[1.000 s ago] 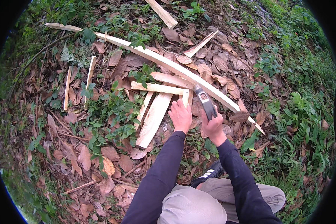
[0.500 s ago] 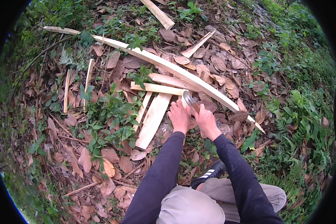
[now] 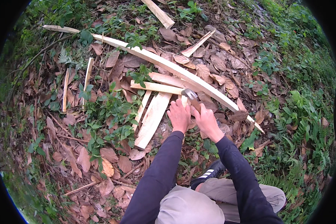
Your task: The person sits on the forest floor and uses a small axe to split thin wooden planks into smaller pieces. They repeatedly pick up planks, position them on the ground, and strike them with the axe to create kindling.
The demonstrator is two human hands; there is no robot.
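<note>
My right hand [image 3: 206, 121] grips the handle of a chopping blade [image 3: 190, 93], whose grey head rests down against a short pale wood piece [image 3: 184, 100]. My left hand [image 3: 179, 115] is closed around that piece just below the blade, right beside my right hand. Both hands are over a broad pale slat [image 3: 152, 116] lying on dry leaves. A long curved split plank [image 3: 164, 64] runs across the ground just beyond the blade.
More pale slats [image 3: 157, 87] and thin strips [image 3: 87, 80] lie scattered over brown leaves and low green plants. Another board [image 3: 158, 13] lies at the top. Ferns grow to the right. My bent knees and a dark shoe [image 3: 209, 174] are below.
The blade was raised in my right hand a second ago and has come down onto the wood piece. My right hand moved in beside my left hand.
</note>
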